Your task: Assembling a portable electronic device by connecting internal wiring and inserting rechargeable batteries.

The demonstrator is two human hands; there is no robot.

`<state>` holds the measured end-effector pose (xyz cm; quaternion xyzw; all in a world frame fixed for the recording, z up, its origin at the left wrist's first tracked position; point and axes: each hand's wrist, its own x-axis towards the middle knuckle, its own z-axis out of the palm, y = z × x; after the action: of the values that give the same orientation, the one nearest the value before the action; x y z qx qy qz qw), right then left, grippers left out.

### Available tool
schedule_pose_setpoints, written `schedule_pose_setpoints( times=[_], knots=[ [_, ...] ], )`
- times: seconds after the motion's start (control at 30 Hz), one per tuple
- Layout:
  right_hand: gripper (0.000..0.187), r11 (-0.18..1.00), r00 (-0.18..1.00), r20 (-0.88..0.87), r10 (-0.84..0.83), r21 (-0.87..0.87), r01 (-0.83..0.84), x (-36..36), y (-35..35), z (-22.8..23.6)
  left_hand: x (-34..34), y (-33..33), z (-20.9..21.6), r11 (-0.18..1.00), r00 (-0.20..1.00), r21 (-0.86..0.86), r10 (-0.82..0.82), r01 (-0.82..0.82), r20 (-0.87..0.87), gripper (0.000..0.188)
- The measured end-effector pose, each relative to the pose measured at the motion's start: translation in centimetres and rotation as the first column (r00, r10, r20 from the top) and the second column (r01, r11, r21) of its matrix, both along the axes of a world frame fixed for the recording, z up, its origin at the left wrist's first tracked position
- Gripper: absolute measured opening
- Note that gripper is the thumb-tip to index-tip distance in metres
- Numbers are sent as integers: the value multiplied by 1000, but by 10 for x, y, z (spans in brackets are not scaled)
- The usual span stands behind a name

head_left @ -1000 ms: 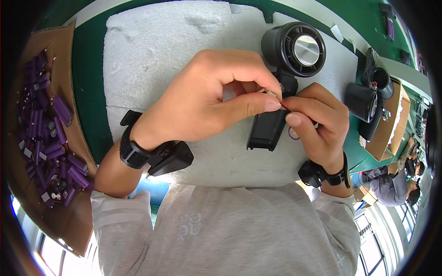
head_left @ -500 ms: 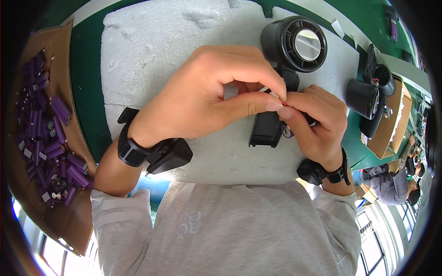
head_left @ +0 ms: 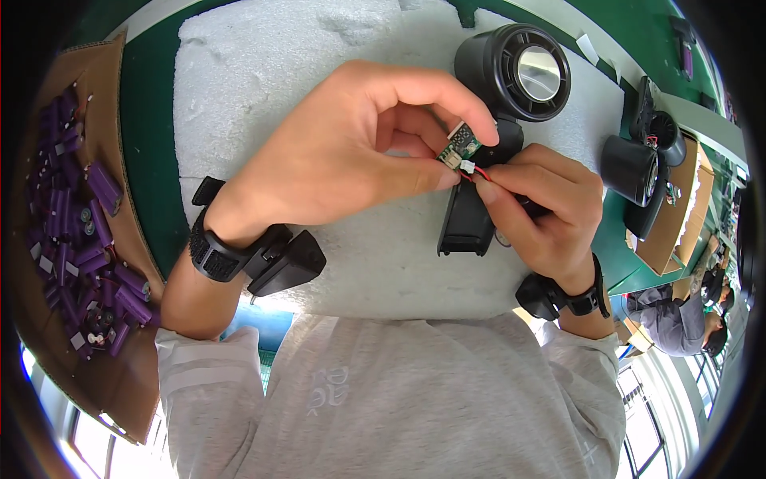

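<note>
Hands (head_left: 343,152) (head_left: 546,203) at circuit board (head_left: 460,147), white foam (head_left: 263,88), green table (head_left: 148,152), co-worker (head_left: 673,326)

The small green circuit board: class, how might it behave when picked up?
The circuit board is probably light, being small in the left hand. It may be fragile, since tiny parts sit exposed. It looks flat, so likely stiff rather than floppy.

Green tabletop (head_left: 146,152) all along the top and both sides of the frame, with a pale strip (head_left: 694,120) cutting across the upper right. Windows (head_left: 648,423) lower right are crazy bright, tons of glare lower left too. Can't tell what's outside.
</note>
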<state>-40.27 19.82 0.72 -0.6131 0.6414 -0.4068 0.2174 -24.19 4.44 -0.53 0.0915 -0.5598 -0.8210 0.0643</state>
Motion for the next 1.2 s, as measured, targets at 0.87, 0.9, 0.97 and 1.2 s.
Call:
schedule_pose_setpoints(
  times=[0.87, 0.9, 0.97, 1.2],
  knots=[
    [14, 996, 984, -180, 10, -88, -26, 2, 1, -2, -3, 3, 6, 994, 991, -109, 46, -33, 127, 41],
    [15, 994, 979, -204, 17, -99, -38, 2, 1, -2, -3, 3, 7, 993, 990, -112, 46, -31, 134, 42],
    [16, 991, 967, -253, 30, -121, -63, 2, 2, -1, -3, 3, 5, 990, 992, -137, 48, -32, 118, 42],
    [18, 989, 944, -330, 7, -134, -54, 3, 4, 2, -3, 5, 4, 987, 994, -156, 59, -44, 95, 40]
  ],
)
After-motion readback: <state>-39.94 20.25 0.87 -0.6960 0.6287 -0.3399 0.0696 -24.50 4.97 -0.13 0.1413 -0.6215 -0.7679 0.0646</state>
